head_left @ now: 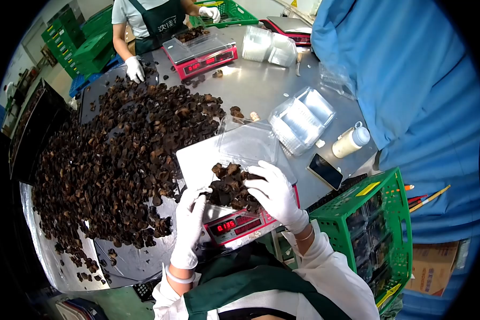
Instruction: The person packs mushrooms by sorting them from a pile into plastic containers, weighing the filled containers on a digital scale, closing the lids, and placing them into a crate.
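Observation:
A clear plastic box with its lid [249,141] folded back rests on a red and white scale [234,224] with a lit display. Dark, curled pieces [231,186] that look like dried fungus fill the box. My left hand [190,221], in a white glove, is at the box's left edge with its fingers close together; whether they grip the rim is unclear. My right hand [274,194], also gloved, lies over the right side of the pieces with its fingers spread. A large heap of the same pieces [128,154] covers the table to the left.
Stacked clear boxes [302,120], a bottle [351,140] and a phone [325,171] are on the right. A green crate [357,229] of filled boxes stands at the lower right. Across the table, a co-worker [160,21] is beside another scale [208,65].

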